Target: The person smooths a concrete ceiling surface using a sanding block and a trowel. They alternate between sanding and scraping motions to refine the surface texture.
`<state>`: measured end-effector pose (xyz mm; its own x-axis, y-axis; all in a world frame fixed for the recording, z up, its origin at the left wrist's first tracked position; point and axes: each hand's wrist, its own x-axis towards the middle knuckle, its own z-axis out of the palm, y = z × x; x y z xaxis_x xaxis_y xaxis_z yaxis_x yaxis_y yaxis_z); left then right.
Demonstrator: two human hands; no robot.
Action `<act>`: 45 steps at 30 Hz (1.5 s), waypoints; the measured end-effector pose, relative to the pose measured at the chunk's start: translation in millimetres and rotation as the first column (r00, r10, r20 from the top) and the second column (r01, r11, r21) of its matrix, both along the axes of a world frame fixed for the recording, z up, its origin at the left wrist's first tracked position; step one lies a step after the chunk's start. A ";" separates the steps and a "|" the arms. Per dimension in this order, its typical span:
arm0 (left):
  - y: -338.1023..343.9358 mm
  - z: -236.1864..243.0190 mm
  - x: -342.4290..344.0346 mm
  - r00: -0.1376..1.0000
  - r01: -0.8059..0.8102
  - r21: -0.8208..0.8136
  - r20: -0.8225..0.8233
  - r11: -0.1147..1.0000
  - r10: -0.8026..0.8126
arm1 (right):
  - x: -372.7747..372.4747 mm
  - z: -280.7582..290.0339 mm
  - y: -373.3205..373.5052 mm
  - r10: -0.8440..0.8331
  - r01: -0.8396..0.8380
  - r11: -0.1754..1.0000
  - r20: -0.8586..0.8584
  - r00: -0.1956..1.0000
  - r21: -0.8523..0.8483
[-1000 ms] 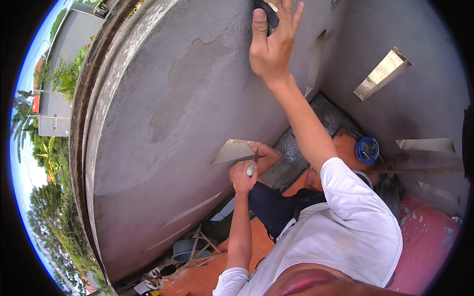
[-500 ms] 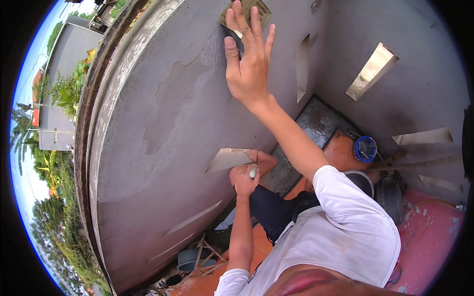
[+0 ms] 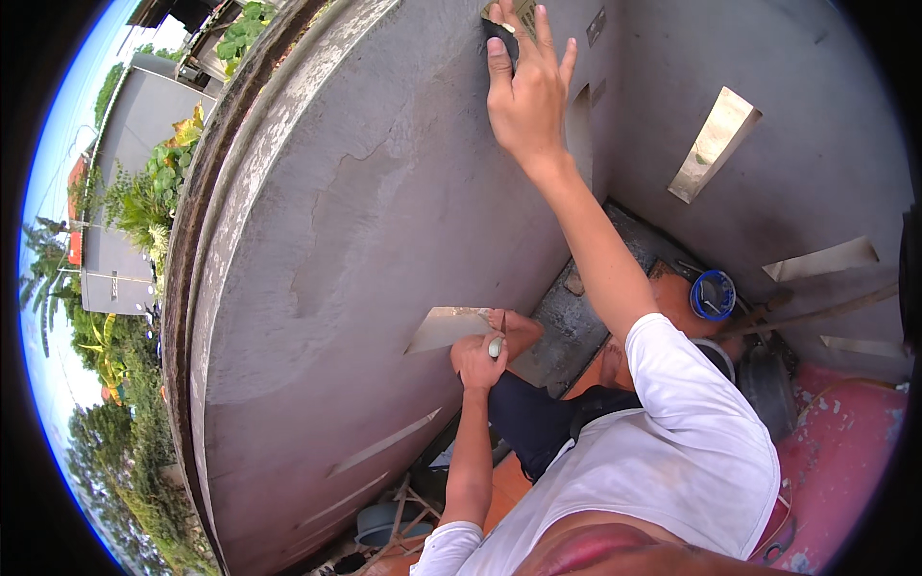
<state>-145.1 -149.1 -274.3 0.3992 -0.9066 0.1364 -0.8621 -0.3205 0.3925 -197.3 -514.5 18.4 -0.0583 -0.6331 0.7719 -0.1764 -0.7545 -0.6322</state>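
Patchy wall (image 3: 384,240): sandpaper (image 3: 496,29) under your spread right hand (image 3: 531,106) could slip if pressure eases; left hand (image 3: 474,365) clamped on pale-handled tool (image 3: 495,348).

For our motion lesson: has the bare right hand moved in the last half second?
Yes: the right hand moved up and rightward, away from the irregular grey wall patch.

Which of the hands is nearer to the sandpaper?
Right: the right hand lies on the sandpaper; the left hand is away from it, lower down, gripping a pale handle.
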 end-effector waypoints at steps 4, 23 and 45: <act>-2.5 0.1 2.7 0.998 0.022 -0.062 -0.056 0.998 -0.026 | 2.2 2.0 15.6 0.019 -0.020 0.999 0.040 0.999 0.039; -9.4 3.6 -8.3 0.998 0.059 -0.076 0.009 0.995 -0.058 | 1.5 2.9 22.2 -0.012 0.002 0.995 0.089 0.996 0.104; -0.4 -0.1 -2.0 0.999 -0.028 -0.009 -0.047 1.000 0.028 | -9.6 14.3 8.2 -0.196 0.216 0.975 -0.268 0.943 0.049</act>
